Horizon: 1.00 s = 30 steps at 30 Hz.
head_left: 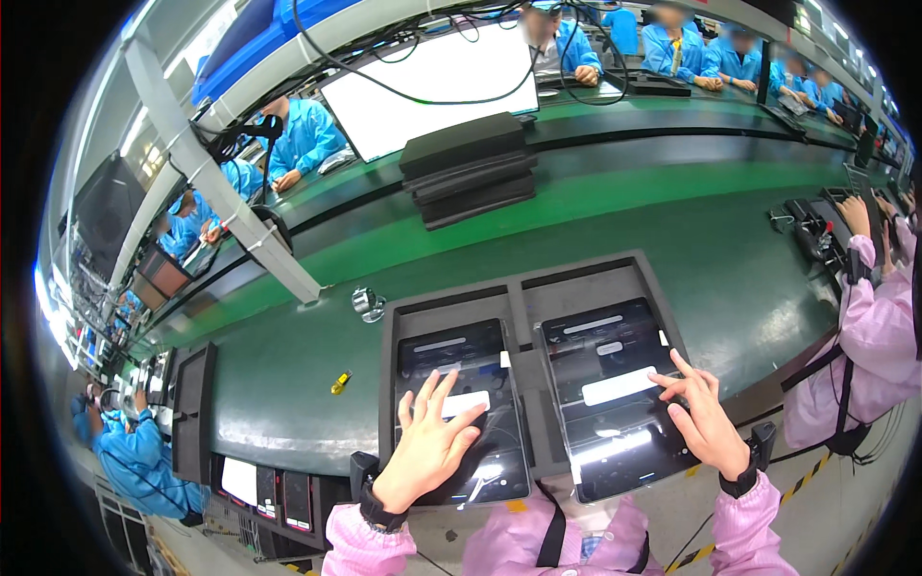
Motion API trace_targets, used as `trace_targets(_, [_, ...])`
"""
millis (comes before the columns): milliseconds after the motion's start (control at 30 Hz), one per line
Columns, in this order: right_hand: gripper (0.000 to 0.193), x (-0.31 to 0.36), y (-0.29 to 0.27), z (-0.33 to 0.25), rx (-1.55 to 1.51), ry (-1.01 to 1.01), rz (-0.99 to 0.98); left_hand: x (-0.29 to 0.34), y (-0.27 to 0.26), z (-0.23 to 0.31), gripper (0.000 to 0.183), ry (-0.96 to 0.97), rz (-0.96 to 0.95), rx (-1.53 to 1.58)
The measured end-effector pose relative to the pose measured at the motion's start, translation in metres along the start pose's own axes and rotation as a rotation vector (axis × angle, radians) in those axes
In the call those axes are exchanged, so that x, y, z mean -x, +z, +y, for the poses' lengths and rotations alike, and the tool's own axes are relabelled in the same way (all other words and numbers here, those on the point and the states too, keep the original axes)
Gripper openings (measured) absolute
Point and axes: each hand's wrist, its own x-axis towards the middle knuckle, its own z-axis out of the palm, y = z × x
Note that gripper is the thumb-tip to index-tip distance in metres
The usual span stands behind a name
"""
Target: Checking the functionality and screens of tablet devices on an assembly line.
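Two dark tablets lie side by side in a black foam tray [523, 336] with two compartments. Over the left tablet [451, 350] is my left hand [434, 442], fingers spread near a white box on its lit screen. My right hand [704, 418] reaches over the right edge of the right tablet [615, 442], its index finger stretched toward a white pop-up on that screen. Whether the fingertips touch the glass I cannot tell. Neither hand holds anything. Both wrists wear black bands below pink sleeves.
A small yellow object [341, 383] and a shiny metal piece [367, 304] sit on the green bench left of the tray. Stacked black trays [468, 168] stand at the back. A slanted grey post [226, 192] rises at left. A co-worker in pink [869, 336] works at right.
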Motion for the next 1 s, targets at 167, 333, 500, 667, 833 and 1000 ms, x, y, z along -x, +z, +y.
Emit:
trace_targets(167, [0.011,0.007,-0.002,0.007,-0.007,0.027,0.042,0.007,-0.007,0.007,0.04,-0.056,0.051,-0.005])
trace_targets(333, [0.009,0.004,0.001,0.003,0.101,0.066,-0.007,0.011,-0.014,0.02,0.042,-0.062,0.018,0.005])
trace_targets(500, [0.013,0.019,-0.006,0.005,0.045,0.042,0.148,0.02,-0.019,0.045,0.044,-0.015,0.02,0.049])
trace_targets(667, [0.016,0.066,0.009,0.023,-0.186,0.252,0.789,0.038,0.005,0.106,0.053,0.16,0.017,0.125])
trace_targets(833, [0.021,0.111,0.053,0.019,-0.396,0.52,0.636,0.034,0.034,0.131,0.061,0.213,-0.15,0.235])
trace_targets(1000, [0.024,0.116,0.081,0.01,-0.576,0.474,0.526,0.031,0.05,0.137,0.057,0.204,-0.189,0.124])
